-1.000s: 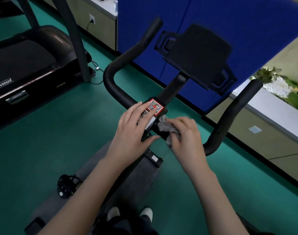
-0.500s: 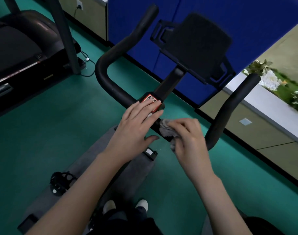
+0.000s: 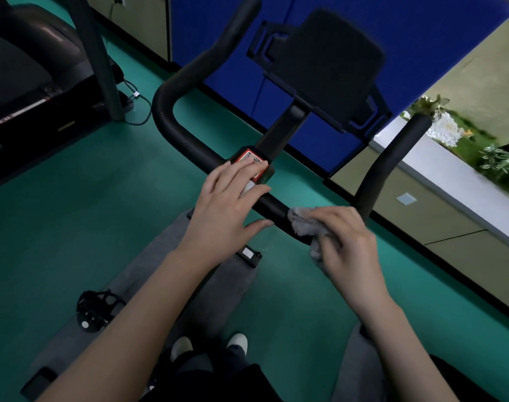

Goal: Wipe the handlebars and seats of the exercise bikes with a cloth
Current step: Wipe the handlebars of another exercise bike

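Observation:
The exercise bike's black handlebar curves up on the left and right, with a black tablet holder above its centre stem. My left hand rests flat with straight fingers on the handlebar's centre, partly covering a red QR sticker. My right hand grips a grey cloth and presses it on the lower bar just right of centre, near the right upright grip. The seat is out of view.
A treadmill stands at the left with a grey post and a cable on the green floor. A blue partition and a ledge with plants lie behind. A pedal and grey mat are below.
My right hand has slid the cloth rightward along the bar, away from the centre stem toward the right grip. My left hand has stayed on the centre.

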Demonstrator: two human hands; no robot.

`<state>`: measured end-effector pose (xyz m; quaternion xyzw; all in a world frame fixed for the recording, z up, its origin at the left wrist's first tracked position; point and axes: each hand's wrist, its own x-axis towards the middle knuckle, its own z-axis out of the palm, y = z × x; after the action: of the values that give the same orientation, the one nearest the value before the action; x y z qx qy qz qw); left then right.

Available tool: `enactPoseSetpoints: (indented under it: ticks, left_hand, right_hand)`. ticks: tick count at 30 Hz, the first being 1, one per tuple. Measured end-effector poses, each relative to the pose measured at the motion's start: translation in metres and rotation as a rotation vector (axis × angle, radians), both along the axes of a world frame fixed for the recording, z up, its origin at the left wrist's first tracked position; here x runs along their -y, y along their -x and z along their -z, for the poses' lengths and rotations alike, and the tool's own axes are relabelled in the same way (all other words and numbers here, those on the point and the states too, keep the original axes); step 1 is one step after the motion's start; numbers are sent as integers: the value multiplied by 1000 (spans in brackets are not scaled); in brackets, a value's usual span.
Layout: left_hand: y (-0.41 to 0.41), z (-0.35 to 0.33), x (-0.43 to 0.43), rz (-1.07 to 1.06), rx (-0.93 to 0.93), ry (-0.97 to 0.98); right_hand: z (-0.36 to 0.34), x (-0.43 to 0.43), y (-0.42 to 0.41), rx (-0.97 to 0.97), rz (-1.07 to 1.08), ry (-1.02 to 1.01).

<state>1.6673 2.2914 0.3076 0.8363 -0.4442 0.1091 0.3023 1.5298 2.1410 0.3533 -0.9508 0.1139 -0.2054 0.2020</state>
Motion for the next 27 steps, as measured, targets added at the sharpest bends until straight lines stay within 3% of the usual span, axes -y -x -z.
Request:
enactPoseSetpoints:
  ticks: [5,13,18,22,27]
  left_hand:
    - [-1,1,0,4,6,3]
    - [-1,-1,-1,-8,-15,23]
    - [0,0,1,-18,-6,29]
    - [-1,1,1,-21,3,33]
    - [-1,1,1,-15,0,46]
  right_hand:
    - [-11,9,-44,-8,91,-206]
    - [-14,31,-83,-434,-199,-428]
    - [-27,61,-59,-628,-206,-377]
    - [-29,55,-62,-538,-183,-403]
    - [-21,25,-79,-415,-174,-295]
